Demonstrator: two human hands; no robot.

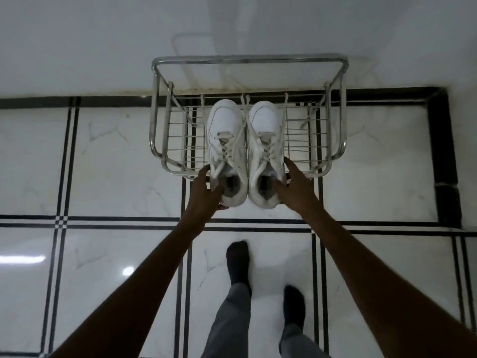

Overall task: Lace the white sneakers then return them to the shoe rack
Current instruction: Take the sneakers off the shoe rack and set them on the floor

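Observation:
Two white sneakers sit side by side over the wire shelf of a chrome shoe rack [165, 140], toes pointing to the wall. My left hand [204, 195] grips the heel of the left sneaker [225, 140], thumb at its collar. My right hand [294, 187] grips the heel and outer side of the right sneaker [265, 140]. Both shoes are laced, and loose lace ends trail up over the rack's wires. The heels overhang the rack's front bar.
The rack stands against a white wall [232, 29] on a glossy white tiled floor [116, 164] with black lines. My two feet in dark socks [238, 262] and grey trousers are on the floor below the rack.

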